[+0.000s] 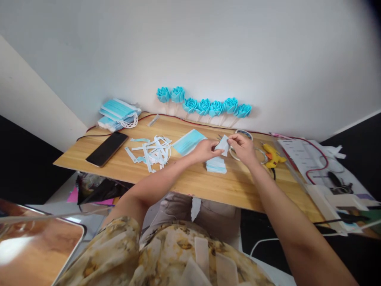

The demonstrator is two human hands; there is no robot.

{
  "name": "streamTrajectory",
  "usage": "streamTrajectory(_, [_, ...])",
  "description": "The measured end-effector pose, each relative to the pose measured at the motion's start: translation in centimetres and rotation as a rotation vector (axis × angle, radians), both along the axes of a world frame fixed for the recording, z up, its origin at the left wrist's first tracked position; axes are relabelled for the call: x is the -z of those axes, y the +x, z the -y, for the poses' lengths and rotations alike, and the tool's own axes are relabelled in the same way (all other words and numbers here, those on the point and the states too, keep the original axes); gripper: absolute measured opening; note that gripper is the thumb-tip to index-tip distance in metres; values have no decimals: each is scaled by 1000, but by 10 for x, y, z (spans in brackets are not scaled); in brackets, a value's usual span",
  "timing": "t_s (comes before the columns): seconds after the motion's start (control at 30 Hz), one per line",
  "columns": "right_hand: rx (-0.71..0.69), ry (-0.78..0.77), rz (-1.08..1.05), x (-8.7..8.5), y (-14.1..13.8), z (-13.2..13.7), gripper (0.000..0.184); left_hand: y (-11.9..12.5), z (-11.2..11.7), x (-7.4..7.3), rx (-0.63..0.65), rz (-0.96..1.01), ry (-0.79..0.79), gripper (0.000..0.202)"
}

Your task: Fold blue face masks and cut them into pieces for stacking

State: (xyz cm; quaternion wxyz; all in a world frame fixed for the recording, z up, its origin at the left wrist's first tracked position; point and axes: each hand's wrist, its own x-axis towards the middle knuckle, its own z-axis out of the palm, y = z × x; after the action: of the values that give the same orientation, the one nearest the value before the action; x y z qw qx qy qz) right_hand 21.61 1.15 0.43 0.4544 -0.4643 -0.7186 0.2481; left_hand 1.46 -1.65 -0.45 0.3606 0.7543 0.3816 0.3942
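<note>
Between my two hands is a small pale piece of face-mask fabric (222, 145). My left hand (207, 150) pinches its left side, and my right hand (241, 146) grips its upper right edge. Just below them a stack of cut mask pieces (216, 165) lies on the wooden table (190, 180). A flat blue face mask (189, 142) rests beside my left hand, partly covered by it. To the left is a heap of cut mask strips and ear loops (154, 153). Behind my right hand a roll of tape (244, 133) is partly hidden.
Several blue fabric flowers (204, 107) on sticks lean against the wall. A pile of face masks (119, 113) and a black phone (107, 149) are at the left. On the right are a yellow glue gun (273, 156), cables and a white power strip (324, 202).
</note>
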Motion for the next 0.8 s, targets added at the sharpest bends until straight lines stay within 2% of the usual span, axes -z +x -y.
streamTrajectory(0.23, [25, 1, 18, -18, 7, 24, 20, 3, 5, -1, 164, 156, -101, 29])
streamTrajectory(0.33, [15, 12, 54, -26, 14, 32, 20, -2, 7, -6, 250, 208, -183, 39])
streamTrajectory(0.5, [-6, 49, 245, -41, 17, 48, 18, -12, 2, -13, 170, 387, -116, 59])
streamTrajectory(0.6, [-104, 59, 371, -44, 8, 56, 20, -13, 0, -13, 166, 433, -130, 56])
streamTrajectory(0.8, [-154, 75, 441, -38, -8, 55, 22, -6, 6, -12, 130, 267, -178, 28])
